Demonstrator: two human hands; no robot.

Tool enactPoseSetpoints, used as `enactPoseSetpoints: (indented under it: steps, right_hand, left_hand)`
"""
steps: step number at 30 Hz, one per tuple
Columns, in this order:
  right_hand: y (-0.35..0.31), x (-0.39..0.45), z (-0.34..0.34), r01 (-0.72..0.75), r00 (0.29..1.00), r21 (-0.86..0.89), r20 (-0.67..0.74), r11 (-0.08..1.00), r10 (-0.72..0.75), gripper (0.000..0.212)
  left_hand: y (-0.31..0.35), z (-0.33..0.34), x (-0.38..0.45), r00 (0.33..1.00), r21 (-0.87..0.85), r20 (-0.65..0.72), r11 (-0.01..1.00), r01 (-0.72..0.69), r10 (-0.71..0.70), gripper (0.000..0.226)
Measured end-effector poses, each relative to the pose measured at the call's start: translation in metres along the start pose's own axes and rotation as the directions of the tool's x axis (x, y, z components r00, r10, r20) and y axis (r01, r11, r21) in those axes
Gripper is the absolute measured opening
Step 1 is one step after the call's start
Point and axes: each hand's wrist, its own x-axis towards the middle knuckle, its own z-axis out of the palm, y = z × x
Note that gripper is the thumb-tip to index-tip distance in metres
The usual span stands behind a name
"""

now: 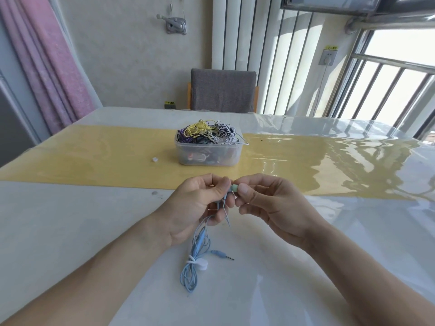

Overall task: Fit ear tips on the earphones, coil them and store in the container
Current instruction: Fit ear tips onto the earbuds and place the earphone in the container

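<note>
Between both pinching grips, left hand [200,205] and right hand [270,208]: earbud [234,188]

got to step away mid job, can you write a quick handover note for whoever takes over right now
Left hand grips the blue earphones near the earbud; the tied cable and plug lie on the table.
Right hand pinches a green ear tip against the earbud.
Container, full of coiled earphones, sits behind on the yellow runner; a loose white tip lies left of it.
Left: finish fitting tips, coil, store.
</note>
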Motion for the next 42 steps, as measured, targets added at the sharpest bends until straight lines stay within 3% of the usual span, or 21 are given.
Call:
enactPoseSetpoints:
  steps: [12, 19, 29, 35, 38, 42]
  right_hand:
    - [0.005, 0.002, -0.001, 0.011, 1.000, 0.077, 0.026, 0.997, -0.013, 0.017]
    - [0.010, 0.004, -0.004, 0.049, 0.998, -0.010, 0.042, 0.999, -0.048, 0.018]
    - [0.009, 0.003, -0.009, 0.224, 0.975, -0.236, 0.057, 0.946, -0.217, 0.017]
    - [0.008, 0.002, -0.010, 0.289, 0.949, -0.472, 0.028, 0.833, -0.314, 0.006]
    - [0.005, -0.002, -0.006, 0.315, 0.915, -0.659, 0.020, 0.683, -0.403, 0.013]
    - [0.004, -0.005, 0.001, 0.349, 0.837, -0.762, -0.010, 0.546, -0.548, 0.009]
  left_hand:
    - [-0.001, 0.000, -0.001, 0.998, 0.045, -0.015, 0.997, -0.064, 0.065, 0.017]
    - [-0.005, -0.001, 0.000, 0.996, 0.093, -0.026, 0.993, -0.078, 0.080, 0.014]
    - [-0.011, -0.001, 0.005, 1.000, -0.015, -0.014, 1.000, -0.009, 0.008, 0.014]
    - [-0.012, -0.001, 0.005, 0.999, -0.019, -0.012, 0.999, 0.044, -0.044, 0.016]
    - [-0.012, 0.000, 0.005, 0.998, -0.009, -0.016, 0.998, 0.066, -0.066, 0.018]
    - [-0.013, 0.001, 0.007, 0.999, -0.070, -0.019, 0.997, 0.033, -0.034, 0.028]
